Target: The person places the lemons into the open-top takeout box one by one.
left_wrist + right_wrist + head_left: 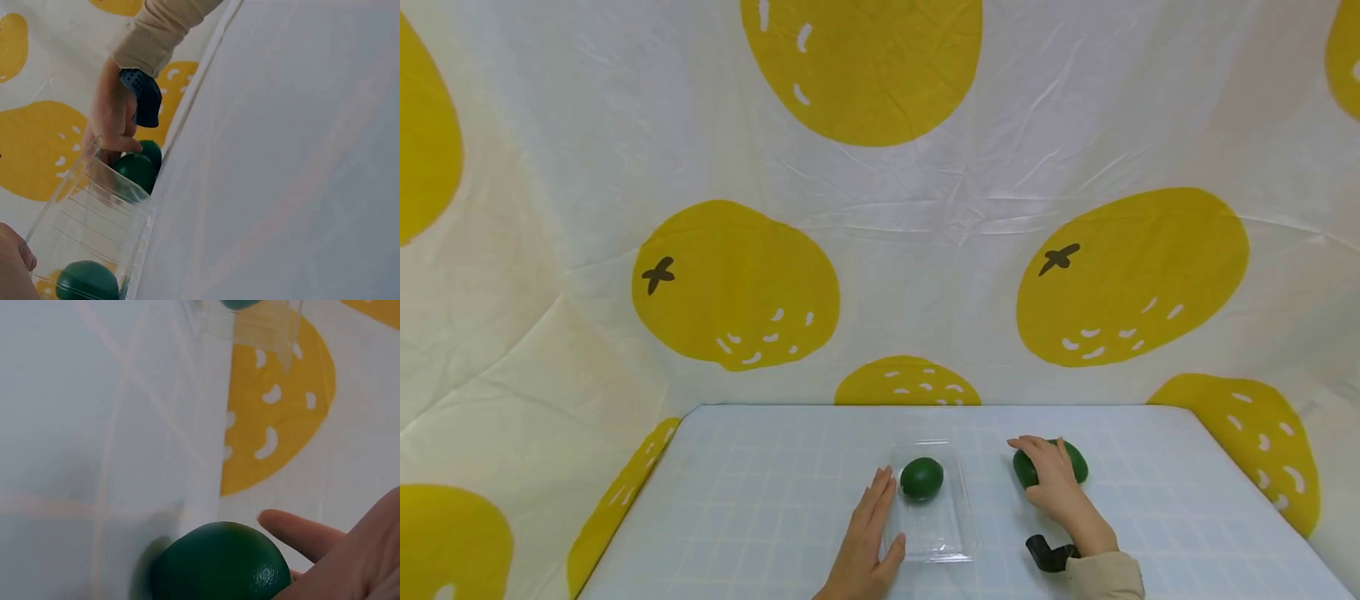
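A clear plastic tray [928, 533] lies on the table with one smooth, dark-green oval fruit [922, 479], like a lime, in its far part. Along the tray's left side rests my left hand [868, 542], fingers straight and touching the rim. To the right of the tray, two more such green fruits [1075, 460] lie close together on the table. My right hand [1057, 487] comes down over them, its fingers and thumb around the left one [219, 562]. In the left wrist view, both of these fruits [136, 172] show beyond the tray, partly covered by the right hand.
A black curved object [1047, 554] shows beside the right wrist; the left wrist view shows it as a dark band [142, 97] at the sleeve. A pale checked cloth [760, 500] covers the table. Behind hangs a white curtain [925, 300] with yellow fruit prints.
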### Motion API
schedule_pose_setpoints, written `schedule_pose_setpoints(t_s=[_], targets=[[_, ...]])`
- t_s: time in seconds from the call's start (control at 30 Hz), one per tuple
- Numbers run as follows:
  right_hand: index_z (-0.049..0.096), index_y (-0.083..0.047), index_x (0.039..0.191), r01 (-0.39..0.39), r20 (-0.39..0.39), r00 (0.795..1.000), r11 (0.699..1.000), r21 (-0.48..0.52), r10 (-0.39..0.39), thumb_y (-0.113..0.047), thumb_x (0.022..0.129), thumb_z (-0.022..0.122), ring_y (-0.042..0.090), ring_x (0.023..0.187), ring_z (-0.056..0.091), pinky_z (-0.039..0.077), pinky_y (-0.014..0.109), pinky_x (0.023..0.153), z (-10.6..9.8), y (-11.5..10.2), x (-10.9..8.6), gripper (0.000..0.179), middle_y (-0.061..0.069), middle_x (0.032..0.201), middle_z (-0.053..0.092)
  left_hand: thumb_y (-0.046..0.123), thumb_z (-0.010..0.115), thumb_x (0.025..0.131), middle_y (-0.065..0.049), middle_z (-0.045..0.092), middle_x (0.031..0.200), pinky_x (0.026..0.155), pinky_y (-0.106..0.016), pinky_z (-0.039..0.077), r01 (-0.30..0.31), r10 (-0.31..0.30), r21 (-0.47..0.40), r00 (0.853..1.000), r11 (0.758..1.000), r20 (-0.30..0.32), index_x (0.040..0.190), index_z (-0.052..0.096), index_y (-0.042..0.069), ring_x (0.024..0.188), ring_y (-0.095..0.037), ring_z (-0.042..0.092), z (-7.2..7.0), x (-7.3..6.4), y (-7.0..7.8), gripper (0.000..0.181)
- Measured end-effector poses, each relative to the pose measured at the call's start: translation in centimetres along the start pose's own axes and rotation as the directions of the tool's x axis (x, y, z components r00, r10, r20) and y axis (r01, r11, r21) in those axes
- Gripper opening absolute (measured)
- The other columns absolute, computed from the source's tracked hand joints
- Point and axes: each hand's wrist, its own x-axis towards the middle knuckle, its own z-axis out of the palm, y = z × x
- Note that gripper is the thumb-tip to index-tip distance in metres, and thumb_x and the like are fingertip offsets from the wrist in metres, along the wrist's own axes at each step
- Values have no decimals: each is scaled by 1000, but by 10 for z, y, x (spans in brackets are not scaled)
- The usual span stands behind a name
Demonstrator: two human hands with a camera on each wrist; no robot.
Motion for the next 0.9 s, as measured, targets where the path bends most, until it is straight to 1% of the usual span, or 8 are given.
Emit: schedule_pose_setpoints(t_s=[0.03, 0.2, 0.3, 0.43, 0.57, 0.7, 0.8, 0.9], targets=[[61, 3, 127, -1, 11, 1000, 1000, -1, 1, 22, 59, 54, 51, 126, 43, 14, 71, 110, 1, 0, 0, 70, 28, 133, 53, 15, 65, 86, -16, 29, 160, 118, -20, 6, -4, 4, 0, 1000, 1000, -2, 150, 35, -4, 147, -31, 27, 0, 0, 0, 73], [58, 4, 131, -49, 87, 995, 998, 44, 45, 22, 61, 52, 52, 130, 38, 32, 67, 104, 4, -1, 1, 72, 30, 139, 46, 14, 65, 84, -19, 31, 158, 119, -22, 7, -34, 34, -4, 999, 999, -34, 149, 36, -6, 146, -34, 29, 1, 0, -1, 73], [57, 4, 132, -73, 104, 992, 995, 61, 66, 22, 62, 51, 51, 131, 37, 40, 63, 100, 6, -3, 1, 72, 30, 141, 44, 14, 65, 84, -19, 32, 158, 119, -22, 8, -46, 46, -2, 998, 999, -43, 148, 37, -7, 145, -35, 30, 1, 0, -1, 73], [58, 3, 131, -74, 108, 992, 995, 61, 67, 22, 61, 52, 51, 130, 39, 41, 62, 98, 8, -6, 2, 73, 29, 139, 45, 14, 65, 84, -19, 31, 158, 119, -23, 8, -39, 38, -5, 998, 999, -39, 149, 37, -6, 145, -34, 30, 1, 1, -1, 74], [59, 0, 131, -84, 131, 989, 994, 77, 73, 21, 59, 54, 50, 130, 40, 41, 62, 98, 10, -9, 3, 76, 27, 140, 45, 14, 65, 85, -16, 29, 160, 118, -21, 6, -9, 9, -7, 1000, 1000, -9, 150, 35, -5, 147, -31, 27, 0, 0, -1, 74], [58, -2, 134, -93, 157, 984, 992, 87, 79, 19, 58, 57, 49, 131, 39, 40, 63, 100, 12, -10, 2, 79, 26, 142, 44, 14, 66, 85, -16, 28, 160, 118, -21, 6, -1, 1, -3, 1000, 1000, 5, 150, 35, -4, 147, -30, 26, 1, -1, -2, 74], [57, -3, 136, -82, 155, 986, 992, 93, 67, 13, 66, 66, 51, 131, 38, 37, 67, 100, 14, -10, 2, 73, 27, 143, 43, 14, 66, 85, -17, 29, 160, 118, -22, 6, -10, 10, 0, 1000, 1000, -1, 150, 35, -4, 147, -31, 26, 1, -1, -3, 74], [54, -3, 140, -53, 144, 989, 994, 95, 39, 0, 75, 75, 53, 130, 38, 35, 69, 101, 16, -10, 2, 68, 28, 144, 42, 14, 66, 85, -18, 30, 159, 118, -22, 7, -24, 24, 0, 1000, 1000, -17, 149, 36, -5, 146, -32, 27, 1, -1, -3, 74]])
